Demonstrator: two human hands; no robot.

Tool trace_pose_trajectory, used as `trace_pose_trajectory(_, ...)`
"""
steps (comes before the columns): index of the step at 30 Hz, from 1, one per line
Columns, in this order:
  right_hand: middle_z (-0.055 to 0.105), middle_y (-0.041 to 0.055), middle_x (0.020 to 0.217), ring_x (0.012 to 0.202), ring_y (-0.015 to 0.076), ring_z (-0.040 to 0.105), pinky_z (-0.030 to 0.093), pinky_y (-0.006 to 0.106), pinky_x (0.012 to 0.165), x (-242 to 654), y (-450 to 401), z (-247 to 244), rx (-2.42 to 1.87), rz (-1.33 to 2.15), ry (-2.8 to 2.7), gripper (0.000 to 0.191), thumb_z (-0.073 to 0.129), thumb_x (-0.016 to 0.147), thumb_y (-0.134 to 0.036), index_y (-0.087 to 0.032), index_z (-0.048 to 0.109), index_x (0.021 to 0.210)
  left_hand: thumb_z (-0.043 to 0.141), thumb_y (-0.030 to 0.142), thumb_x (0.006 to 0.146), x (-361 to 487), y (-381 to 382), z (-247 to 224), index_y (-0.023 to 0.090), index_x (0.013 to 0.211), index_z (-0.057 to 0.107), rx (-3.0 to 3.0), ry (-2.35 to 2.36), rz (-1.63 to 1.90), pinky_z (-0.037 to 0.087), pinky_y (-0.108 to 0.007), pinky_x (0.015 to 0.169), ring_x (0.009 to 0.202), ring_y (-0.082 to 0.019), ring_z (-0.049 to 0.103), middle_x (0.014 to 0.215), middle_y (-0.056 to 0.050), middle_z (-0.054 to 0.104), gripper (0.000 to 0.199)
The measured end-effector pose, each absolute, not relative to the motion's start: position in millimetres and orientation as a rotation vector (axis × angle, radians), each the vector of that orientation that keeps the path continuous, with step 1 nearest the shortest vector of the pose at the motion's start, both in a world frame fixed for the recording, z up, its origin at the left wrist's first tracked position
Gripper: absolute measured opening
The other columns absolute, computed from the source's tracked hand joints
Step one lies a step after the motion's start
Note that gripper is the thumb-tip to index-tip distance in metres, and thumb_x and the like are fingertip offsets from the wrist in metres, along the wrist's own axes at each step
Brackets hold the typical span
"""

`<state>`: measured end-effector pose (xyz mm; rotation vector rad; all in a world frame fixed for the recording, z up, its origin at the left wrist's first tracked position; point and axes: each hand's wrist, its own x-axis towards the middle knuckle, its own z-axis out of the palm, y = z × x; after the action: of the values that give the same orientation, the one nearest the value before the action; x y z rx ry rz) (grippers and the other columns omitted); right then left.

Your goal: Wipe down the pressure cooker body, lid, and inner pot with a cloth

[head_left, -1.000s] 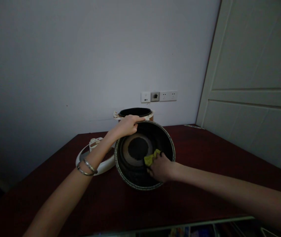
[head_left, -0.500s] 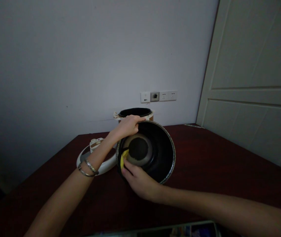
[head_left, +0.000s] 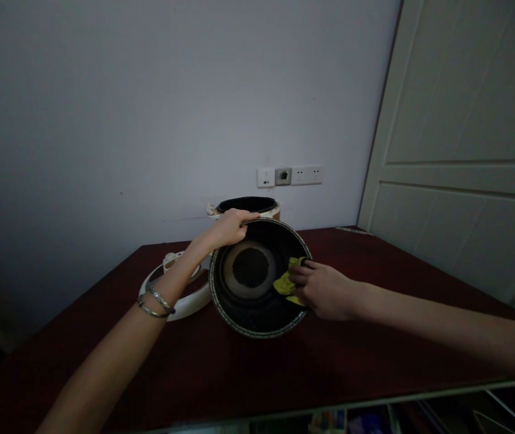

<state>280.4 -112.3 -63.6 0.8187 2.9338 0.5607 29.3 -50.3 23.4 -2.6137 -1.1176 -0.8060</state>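
A dark round pot (head_left: pixel 250 268) is tilted on the table with its opening toward me. My left hand (head_left: pixel 232 228), below which the wrist carries bracelets, grips the pot's upper left rim. My right hand (head_left: pixel 324 290) is closed on a yellow cloth (head_left: pixel 287 284) at the inner right side of the pot. Behind the pot stands a white-rimmed cooker body (head_left: pixel 270 212) with a dark inside. A white ring-shaped lid (head_left: pixel 189 306) lies to the left, partly hidden by my left forearm.
The dark red table (head_left: pixel 352 367) reaches back to a pale wall with sockets (head_left: pixel 306 175). A white panelled door (head_left: pixel 465 138) stands at the right. Below the table's front edge several items (head_left: pixel 329 420) show in an open space.
My right hand has moved from the pot's left inner side to its right inner side with the yellow cloth. The pot has shifted slightly left, and my left hand still holds its rim.
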Motion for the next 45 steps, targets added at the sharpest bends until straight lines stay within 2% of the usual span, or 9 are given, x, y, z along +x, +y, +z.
trace_pose_trajectory(4, 0.062, 0.0197, 0.118, 0.128, 0.0341, 0.038, 0.024, 0.048, 0.104, 281.8, -110.7, -53.1, 0.873, 0.751, 2.873, 0.038, 0.047, 0.086, -0.037, -0.011, 0.073, 0.093, 0.046, 0.005, 0.07, 27.8, -47.5, 22.6, 0.018, 0.12, 0.063, -2.627, -1.12, -0.793, 0.043, -0.033, 0.098, 0.112, -0.02, 0.059, 0.119, -0.008, 0.064, 0.054)
trace_pose_trajectory(8, 0.062, 0.0213, 0.115, 0.12, 0.038, 0.045, 0.027, 0.052, 0.1, 279.9, -119.5, -64.4, 0.753, 0.628, 2.92, 0.059, 0.055, 0.077, -0.058, -0.01, 0.067, 0.11, 0.047, 0.005, 0.071, 29.9, -47.4, 23.1, 0.018, 0.119, 0.063, -2.605, -1.116, -0.793, 0.043, -0.034, 0.097, 0.111, -0.021, 0.059, 0.119, -0.007, 0.065, 0.052)
trace_pose_trajectory(11, 0.061, 0.0203, 0.115, 0.109, 0.0345, 0.054, 0.036, 0.049, 0.092, 272.7, -128.0, -82.1, 0.645, 0.556, 2.955, 0.061, 0.063, 0.075, -0.045, -0.014, 0.055, 0.127, 0.047, 0.007, 0.073, 34.4, -48.9, 25.1, 0.019, 0.118, 0.064, -2.592, -1.122, -0.778, 0.044, -0.034, 0.095, 0.109, -0.021, 0.06, 0.117, -0.007, 0.066, 0.049)
trace_pose_trajectory(15, 0.062, 0.018, 0.115, 0.096, 0.0271, 0.061, 0.045, 0.04, 0.08, 255.2, -134.0, -101.8, 0.58, 0.555, 3.029, 0.055, 0.054, 0.081, -0.022, -0.016, 0.043, 0.134, 0.047, 0.007, 0.074, 38.3, -50.0, 26.3, 0.021, 0.117, 0.064, -2.6, -1.127, -0.776, 0.044, -0.034, 0.093, 0.107, -0.021, 0.061, 0.116, -0.006, 0.067, 0.048)
trace_pose_trajectory(20, 0.063, 0.0184, 0.111, 0.088, 0.0228, 0.063, 0.048, 0.032, 0.067, 239.9, -132.9, -112.8, 0.53, 0.564, 3.085, 0.055, 0.05, 0.081, -0.015, -0.012, 0.039, 0.135, 0.049, 0.009, 0.076, 32.4, -50.0, 26.3, 0.022, 0.117, 0.064, -2.619, -1.167, -0.824, 0.044, -0.034, 0.091, 0.102, -0.021, 0.06, 0.111, -0.006, 0.068, 0.046)
trace_pose_trajectory(26, 0.064, 0.0198, 0.108, 0.081, 0.023, 0.065, 0.048, 0.031, 0.058, 235.6, -137.2, -125.6, 0.481, 0.716, 3.136, 0.05, 0.043, 0.083, -0.008, -0.008, 0.041, 0.133, 0.063, 0.032, 0.074, 21.1, -70.3, 21.9, 0.016, 0.128, 0.048, -2.529, -1.343, -0.919, 0.044, -0.031, 0.072, 0.077, -0.018, 0.057, 0.088, -0.005, 0.062, 0.058)
trace_pose_trajectory(32, 0.066, 0.0184, 0.104, 0.077, 0.0225, 0.067, 0.047, 0.03, 0.054, 232.5, -134.8, -127.8, 0.539, 0.713, 3.168, 0.051, 0.046, 0.081, -0.008, -0.005, 0.042, 0.131, 0.056, 0.042, 0.079, 17.5, -111.0, -13.6, 0.018, 0.101, 0.042, -2.208, -1.735, -1.183, 0.037, -0.03, 0.06, 0.064, -0.016, 0.05, 0.077, -0.001, 0.053, 0.036)
trace_pose_trajectory(39, 0.065, 0.022, 0.107, 0.075, 0.0229, 0.067, 0.046, 0.03, 0.051, 227.1, -135.9, -127.8, 0.511, 0.808, 3.175, 0.048, 0.046, 0.081, -0.007, -0.003, 0.043, 0.129, 0.049, 0.011, 0.062, 4.0, -104.5, -38.5, 0.02, 0.066, 0.037, -2.271, -1.772, -1.39, 0.028, -0.024, 0.055, 0.06, -0.013, 0.04, 0.061, 0.005, 0.041, 0.015)
trace_pose_trajectory(45, 0.065, 0.0227, 0.106, 0.075, 0.0258, 0.067, 0.049, 0.034, 0.05, 203.6, -148.3, -118.4, 0.583, 0.648, 3.268, 0.051, 0.047, 0.079, -0.009, 0.0, 0.041, 0.129, 0.044, 0.009, 0.055, 8.8, -81.5, -19.4, 0.018, 0.057, 0.038, -2.403, -1.674, -1.69, 0.025, -0.021, 0.051, 0.055, -0.01, 0.037, 0.056, 0.005, 0.037, 0.011)
